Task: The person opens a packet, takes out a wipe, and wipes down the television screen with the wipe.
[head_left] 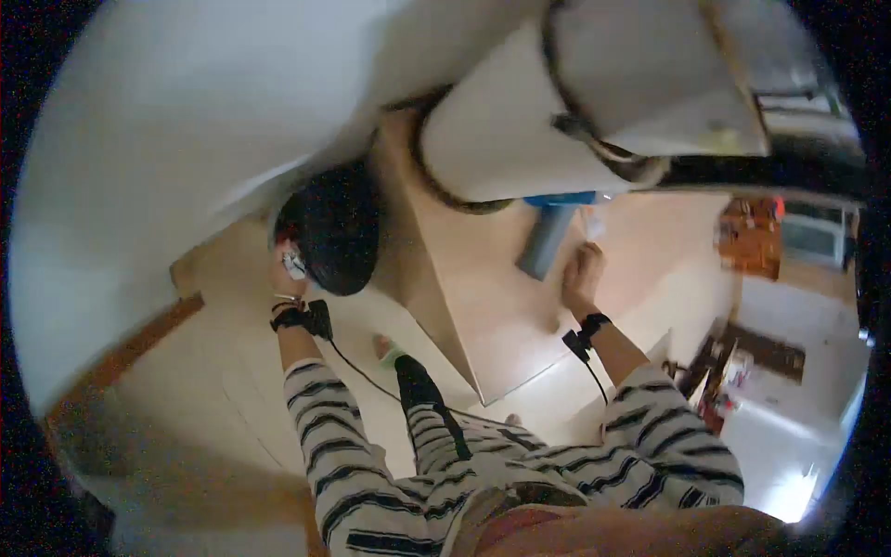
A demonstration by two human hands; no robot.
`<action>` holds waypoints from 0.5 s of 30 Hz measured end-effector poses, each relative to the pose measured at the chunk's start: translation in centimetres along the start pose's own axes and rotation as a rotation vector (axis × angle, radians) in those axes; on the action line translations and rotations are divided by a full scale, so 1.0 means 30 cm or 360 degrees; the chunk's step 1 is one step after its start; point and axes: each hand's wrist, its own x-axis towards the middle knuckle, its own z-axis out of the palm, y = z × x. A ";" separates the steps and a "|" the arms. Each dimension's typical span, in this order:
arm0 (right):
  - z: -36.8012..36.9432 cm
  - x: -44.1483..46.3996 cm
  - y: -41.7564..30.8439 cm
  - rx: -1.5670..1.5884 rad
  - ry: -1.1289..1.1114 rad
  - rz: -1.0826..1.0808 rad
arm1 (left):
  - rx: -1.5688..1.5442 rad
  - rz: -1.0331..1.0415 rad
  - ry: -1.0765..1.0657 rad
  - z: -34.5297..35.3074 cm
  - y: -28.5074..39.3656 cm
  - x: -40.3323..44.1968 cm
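My left hand (286, 267) is at the rim of a black round bin (342, 227), between the wall and the table. Its fingers look closed around a small crumpled white piece (294, 264), too blurred to name. My right hand (582, 272) is low over the wooden table (492, 306), fingers pointing away from me and smeared by motion. Just left of it lies a grey-blue oblong thing (546, 243). Beyond the fingertips is a small whitish item (594, 223); whether the hand touches it I cannot tell.
A large white cylinder with dark rims (501, 130) stands on the table, a blue item (561, 199) beside it. A pale wall (186, 121) rises at left. Cables hang from both wristbands. An orange-brown piece of furniture (750, 237) is at far right.
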 end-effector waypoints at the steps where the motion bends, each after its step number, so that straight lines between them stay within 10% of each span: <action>1: -0.016 -0.019 0.038 -0.0060 0.0020 0.0069 | 0.0104 -0.0026 0.0180 0.125 -0.072 0.113; 15: 0.020 -0.109 -0.005 -0.0027 -0.0115 0.0183 | 0.1848 0.1066 0.0659 0.420 0.135 -0.045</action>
